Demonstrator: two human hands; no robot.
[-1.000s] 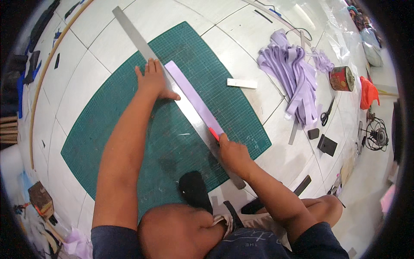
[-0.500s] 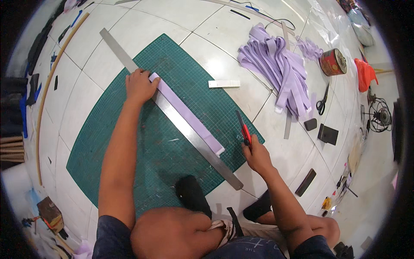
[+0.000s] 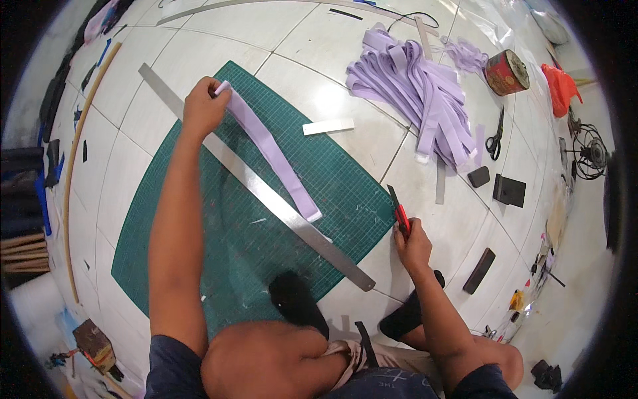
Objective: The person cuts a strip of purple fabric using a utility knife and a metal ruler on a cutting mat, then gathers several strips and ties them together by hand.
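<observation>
My left hand pinches the far end of a lilac fabric strip and lifts it off the green cutting mat. The strip's near end still rests on the mat, beside the long steel ruler, which lies diagonally across it. In my right hand is a red utility knife, blade out and pointing away from me, held just past the mat's right edge. A small white scrap lies partly against the ruler's near right edge.
Lilac strips lie heaped on the tiled floor at far right, with a white bar nearer the mat. Black scissors, a round tin and dark blocks are further right. A long wooden stick lies at left.
My left hand has left the ruler and raised the strip's far end, pulling the strip away from the ruler. My right hand, with the knife, has moved slightly right and nearer to me.
</observation>
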